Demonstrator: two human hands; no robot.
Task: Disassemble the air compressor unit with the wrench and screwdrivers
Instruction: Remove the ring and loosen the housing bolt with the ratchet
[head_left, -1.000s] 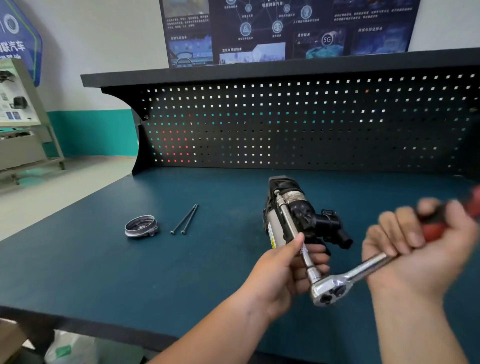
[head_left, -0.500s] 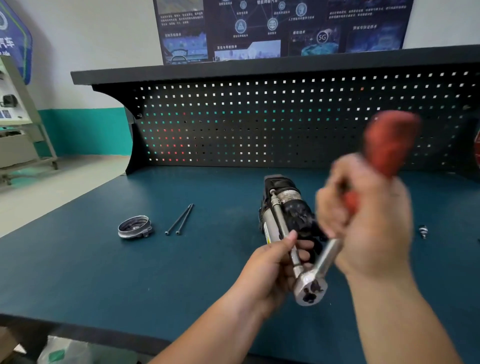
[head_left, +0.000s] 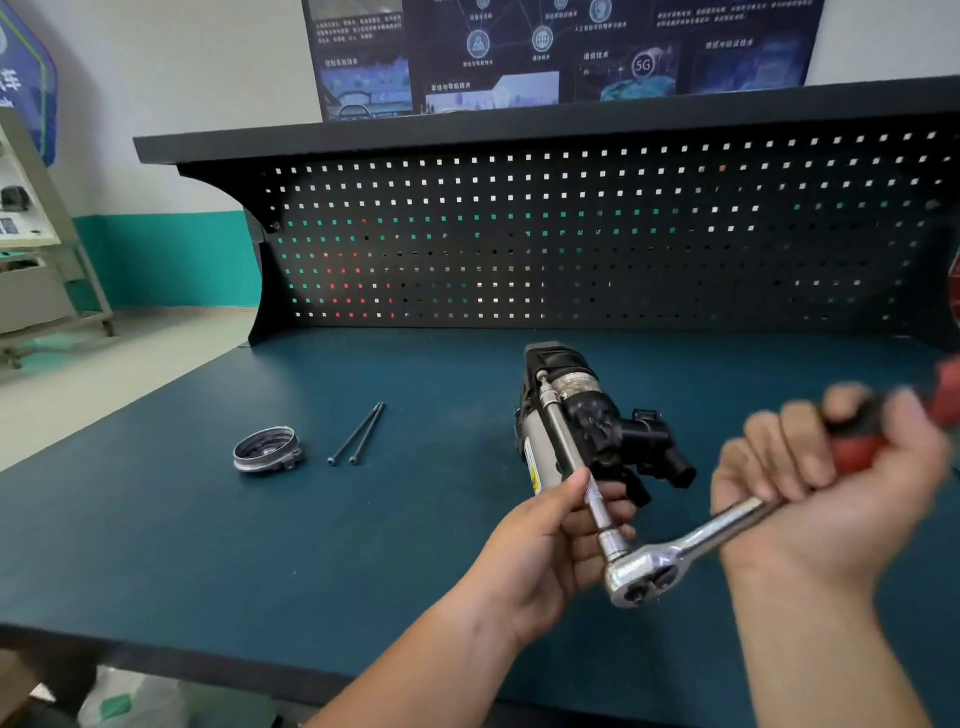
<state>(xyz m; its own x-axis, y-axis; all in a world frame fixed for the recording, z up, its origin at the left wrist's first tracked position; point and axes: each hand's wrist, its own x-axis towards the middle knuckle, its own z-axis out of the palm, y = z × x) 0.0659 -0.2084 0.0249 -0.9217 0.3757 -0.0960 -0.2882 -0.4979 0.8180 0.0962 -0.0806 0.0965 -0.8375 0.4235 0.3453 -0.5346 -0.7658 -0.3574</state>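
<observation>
The compressor (head_left: 597, 415) lies on the bench (head_left: 156, 545), right of centre toward the back edge. The left hand (head_left: 540, 545) pinches the extension (head_left: 563, 452), probably steadying it on a bolt; the right hand (head_left: 821, 499) grips the ratchet (head_left: 644, 571) handle for leverage.

A dark blue-green desk (head_left: 208, 545) runs wide before me, backed by a black pegboard (head_left: 571, 249) with a black shelf (head_left: 467, 130) along its top. Above hangs a dark poster (head_left: 519, 52) on a white wall (head_left: 182, 78) with a teal band (head_left: 166, 260) at its base. At the left, a pale floor (head_left: 130, 353), a grey display stand (head_left: 31, 249) and a blue sign (head_left: 26, 88).
</observation>
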